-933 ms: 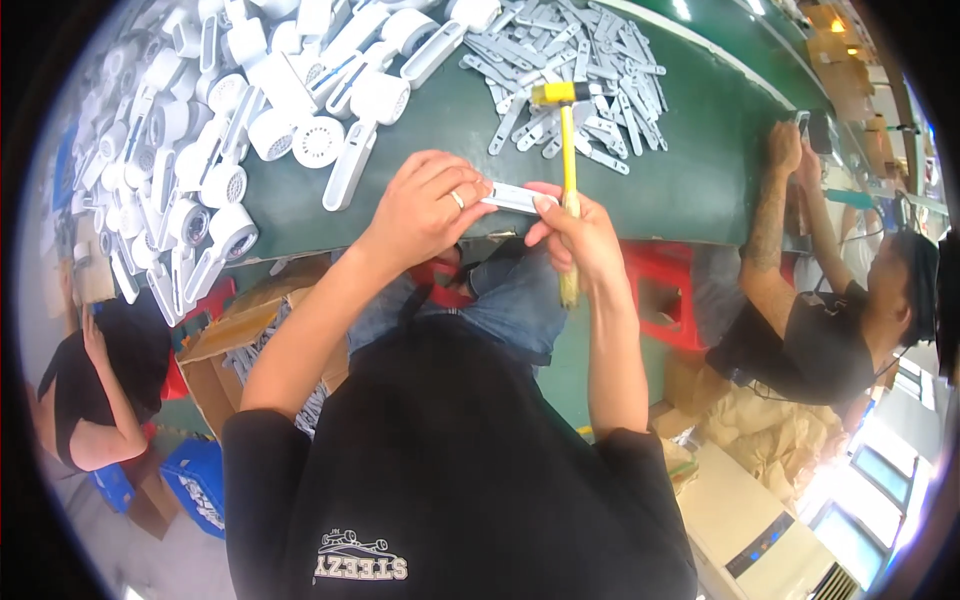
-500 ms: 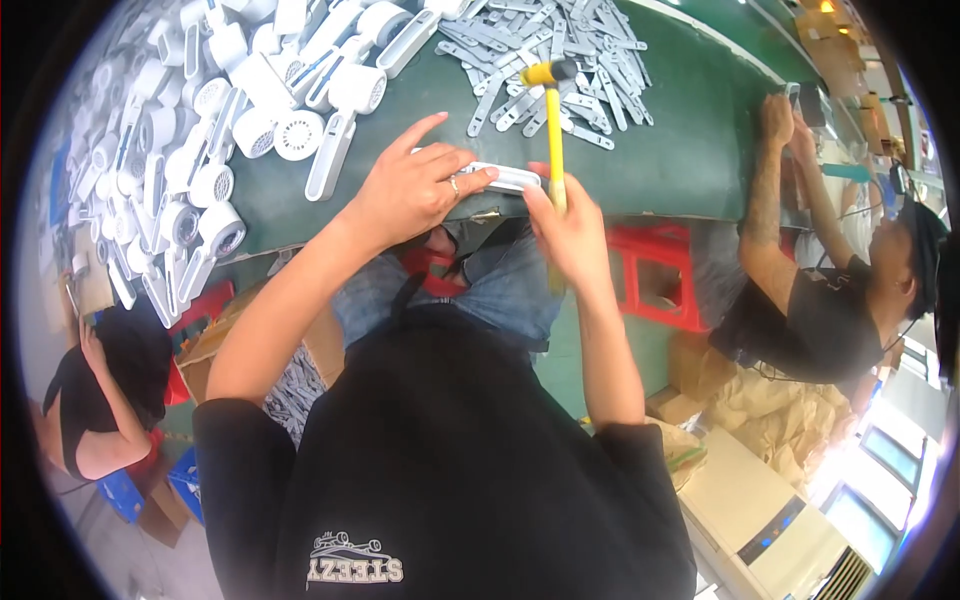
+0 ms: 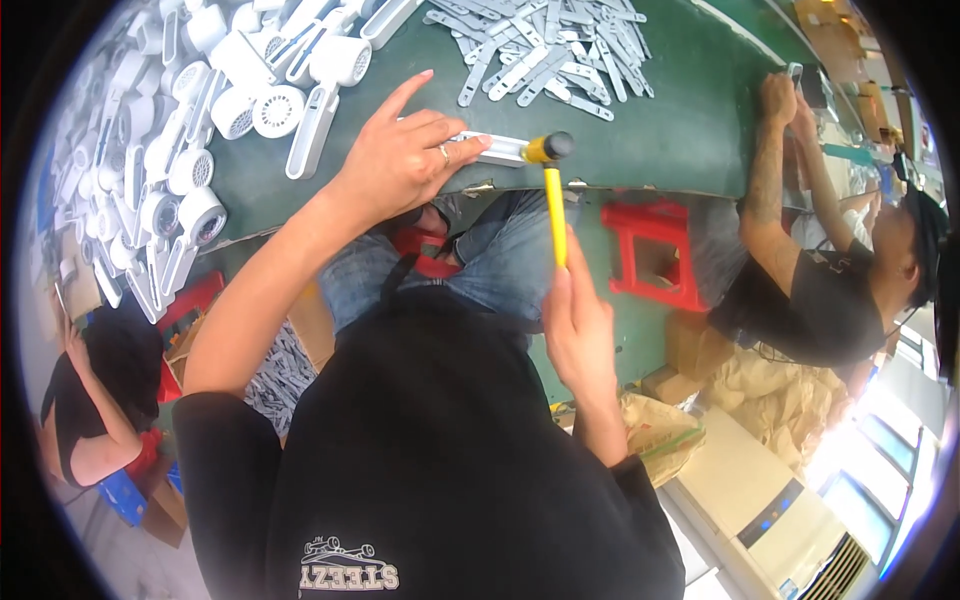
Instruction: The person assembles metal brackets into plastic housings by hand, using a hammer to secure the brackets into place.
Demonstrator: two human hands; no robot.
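Note:
My left hand presses a long white plastic handle piece against the table near its front edge. One finger is lifted away, and the others lie over the left part of the piece. My right hand is closed around the lower yellow shaft of a small hammer. Its yellow and black head is at the right end of the handle piece, seemingly touching it. The hand covers the shaft's lower end.
White fan-like housings with handles are heaped at the left of the green table. Flat grey strips lie in a pile behind my hands. A red stool stands below the edge; a co-worker sits at the right.
My right hand has left the handle piece's right end and drawn back toward my body. The hammer head has come down to that end. My left hand keeps holding the piece.

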